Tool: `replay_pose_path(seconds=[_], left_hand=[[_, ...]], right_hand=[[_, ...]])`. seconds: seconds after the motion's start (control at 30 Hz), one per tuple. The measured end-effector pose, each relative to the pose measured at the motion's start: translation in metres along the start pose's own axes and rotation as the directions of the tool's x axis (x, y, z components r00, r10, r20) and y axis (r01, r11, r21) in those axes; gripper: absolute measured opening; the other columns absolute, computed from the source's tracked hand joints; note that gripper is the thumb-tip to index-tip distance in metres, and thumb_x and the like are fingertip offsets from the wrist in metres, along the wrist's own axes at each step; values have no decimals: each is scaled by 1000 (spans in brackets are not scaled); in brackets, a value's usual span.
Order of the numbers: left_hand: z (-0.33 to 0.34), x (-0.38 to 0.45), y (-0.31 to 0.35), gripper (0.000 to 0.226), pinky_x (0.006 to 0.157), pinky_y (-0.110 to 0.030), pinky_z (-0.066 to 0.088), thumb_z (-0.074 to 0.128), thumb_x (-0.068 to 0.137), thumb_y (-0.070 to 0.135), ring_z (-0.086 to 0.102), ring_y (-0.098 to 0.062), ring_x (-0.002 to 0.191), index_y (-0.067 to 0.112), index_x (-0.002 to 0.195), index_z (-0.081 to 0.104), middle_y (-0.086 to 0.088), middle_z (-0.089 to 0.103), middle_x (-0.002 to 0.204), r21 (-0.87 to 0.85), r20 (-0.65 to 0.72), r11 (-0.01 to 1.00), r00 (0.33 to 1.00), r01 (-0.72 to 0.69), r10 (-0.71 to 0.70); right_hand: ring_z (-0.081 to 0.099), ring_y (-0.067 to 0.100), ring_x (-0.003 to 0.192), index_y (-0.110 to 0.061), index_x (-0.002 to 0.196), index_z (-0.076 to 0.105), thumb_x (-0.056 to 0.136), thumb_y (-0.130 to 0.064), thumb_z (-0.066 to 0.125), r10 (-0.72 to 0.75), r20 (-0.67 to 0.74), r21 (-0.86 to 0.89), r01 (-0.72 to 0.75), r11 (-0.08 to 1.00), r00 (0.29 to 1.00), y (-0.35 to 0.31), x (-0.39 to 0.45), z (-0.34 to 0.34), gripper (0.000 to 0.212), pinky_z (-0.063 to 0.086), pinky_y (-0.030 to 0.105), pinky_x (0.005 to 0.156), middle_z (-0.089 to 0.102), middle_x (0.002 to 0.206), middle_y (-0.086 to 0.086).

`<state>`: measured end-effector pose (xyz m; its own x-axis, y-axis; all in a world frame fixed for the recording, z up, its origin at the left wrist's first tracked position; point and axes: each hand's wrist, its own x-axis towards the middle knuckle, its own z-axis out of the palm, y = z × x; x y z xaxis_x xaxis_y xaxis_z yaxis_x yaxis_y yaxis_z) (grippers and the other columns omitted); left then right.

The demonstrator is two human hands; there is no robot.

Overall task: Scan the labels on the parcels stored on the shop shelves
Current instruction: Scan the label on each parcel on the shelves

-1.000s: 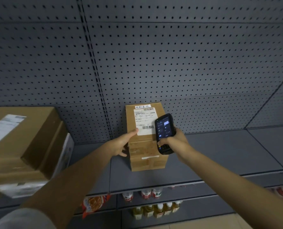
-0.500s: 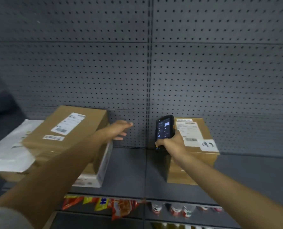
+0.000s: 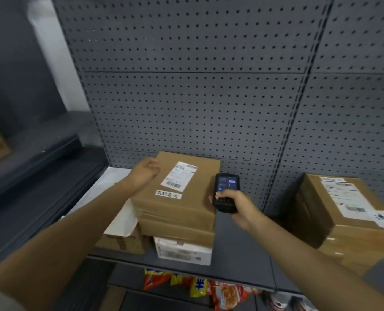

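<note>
A brown cardboard parcel [image 3: 182, 205] lies on top of a stack on the grey shelf [image 3: 238, 252], with a white shipping label [image 3: 179, 178] and a small text sticker on its lid. My left hand [image 3: 145, 173] rests on the parcel's far left corner, fingers curled loosely. My right hand [image 3: 235, 206] grips a black handheld scanner [image 3: 225, 191] with a lit screen, held just right of that parcel. A second labelled brown parcel [image 3: 348, 223] stands on the shelf at the right.
Under the top parcel sit a white box [image 3: 183, 251], a smaller brown box [image 3: 121, 243] and a white mailer bag [image 3: 110, 198]. Grey pegboard [image 3: 197, 97] backs the shelf. Snack packets [image 3: 200, 288] hang on the shelf below. A dark shelving unit stands at the left.
The view has swung left. My left hand left the small upright parcel and now lies on the stacked parcel's corner. My right hand carried the scanner left, beside that parcel.
</note>
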<state>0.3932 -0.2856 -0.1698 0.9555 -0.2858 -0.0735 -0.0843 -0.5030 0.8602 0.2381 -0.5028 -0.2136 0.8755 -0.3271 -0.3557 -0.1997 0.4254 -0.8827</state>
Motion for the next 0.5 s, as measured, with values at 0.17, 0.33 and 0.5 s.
replay_pose_path(seconds=[0.17, 0.33, 0.5], left_hand=[[-13, 3, -35, 36, 71, -26, 50, 56, 90, 3, 59, -24, 93, 7, 125, 53, -13, 58, 117, 11, -66, 997, 995, 75, -74], [-11, 12, -64, 46, 99, -40, 47, 55, 91, 24, 60, -33, 112, 6, 133, 52, -16, 59, 130, -64, 37, 979, 981, 194, -192], [-10, 19, -76, 58, 101, -42, 47, 59, 89, 43, 61, -28, 111, 10, 135, 47, -6, 62, 126, -167, 189, 948, 952, 272, -239]], right_hand=[[61, 39, 113, -3, 100, 62, 76, 0, 67, 0, -31, 45, 1, 999, 1000, 14, 11, 15, 25, 50, 41, 90, 67, 103, 18], [64, 34, 102, -8, 94, 63, 78, 4, 64, -28, -13, 9, 28, 1000, 1000, 11, 13, 16, 20, 47, 43, 96, 71, 90, 12], [64, 31, 99, -6, 95, 61, 80, 4, 61, -42, -1, -9, 42, 999, 999, 9, 6, 20, 18, 49, 38, 89, 69, 91, 13]])
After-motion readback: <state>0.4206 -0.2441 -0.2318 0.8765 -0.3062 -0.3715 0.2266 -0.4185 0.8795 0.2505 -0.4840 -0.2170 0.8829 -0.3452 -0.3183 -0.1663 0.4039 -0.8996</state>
